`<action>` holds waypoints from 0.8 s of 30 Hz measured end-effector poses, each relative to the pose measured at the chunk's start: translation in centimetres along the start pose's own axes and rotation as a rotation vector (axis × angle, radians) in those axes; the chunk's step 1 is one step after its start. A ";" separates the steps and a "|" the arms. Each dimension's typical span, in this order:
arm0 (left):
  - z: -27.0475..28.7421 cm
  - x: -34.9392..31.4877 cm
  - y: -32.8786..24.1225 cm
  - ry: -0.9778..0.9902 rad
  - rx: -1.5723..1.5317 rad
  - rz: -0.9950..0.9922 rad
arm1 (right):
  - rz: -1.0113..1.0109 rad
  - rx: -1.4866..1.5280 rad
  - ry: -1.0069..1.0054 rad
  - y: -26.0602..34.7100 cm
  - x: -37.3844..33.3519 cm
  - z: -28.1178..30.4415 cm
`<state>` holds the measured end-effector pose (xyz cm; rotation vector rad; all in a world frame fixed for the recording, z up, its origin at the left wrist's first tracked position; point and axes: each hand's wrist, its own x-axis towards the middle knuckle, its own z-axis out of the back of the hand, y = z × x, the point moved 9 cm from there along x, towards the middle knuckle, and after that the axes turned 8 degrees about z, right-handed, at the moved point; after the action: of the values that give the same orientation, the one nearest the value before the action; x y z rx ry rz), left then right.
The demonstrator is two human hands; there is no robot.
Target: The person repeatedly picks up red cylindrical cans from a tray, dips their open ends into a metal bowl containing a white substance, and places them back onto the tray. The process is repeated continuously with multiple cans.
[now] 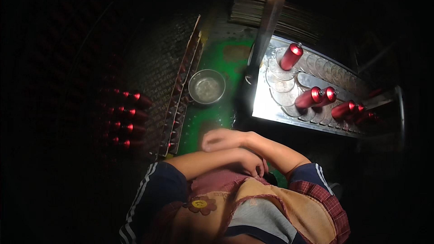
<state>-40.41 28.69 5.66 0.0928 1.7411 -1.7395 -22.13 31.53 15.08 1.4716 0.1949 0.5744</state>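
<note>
My arms are crossed in front of my chest. My right hand [222, 139] rests on my left forearm with loose fingers and holds nothing. My left hand [254, 162] is tucked under my right forearm, fingers curled, with nothing in it. Beyond my hands a shiny metal track [271, 108] with round plates carries several red metal cans: one can [291, 56] at the far end, a pair [316, 96] in the middle and more cans [350, 109] at the right. No can is touched by either hand.
A round metal bowl [207, 86] sits on a green worktop [226, 56]. Left of it runs a slanted rack [183, 90], and rows of red cans [129, 119] stand in the dark. A metal bar [271, 13] rises over stacked sheets [298, 20].
</note>
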 end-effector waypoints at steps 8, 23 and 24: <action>-7.1 -33.9 24.0 -1.708 -0.940 0.130 | -0.112 -0.239 -0.109 -10.5 21.6 1.7; -24.9 -54.2 40.4 -2.563 -0.263 1.382 | 0.093 -0.839 -0.071 -31.5 46.4 6.1; -25.1 -54.5 40.5 -2.560 -0.248 1.425 | 0.101 -0.820 -0.087 -31.5 46.4 6.6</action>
<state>11.84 77.62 -5.34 -0.5718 -0.3737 0.2429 28.16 48.03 -4.62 0.7067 -0.1752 0.5747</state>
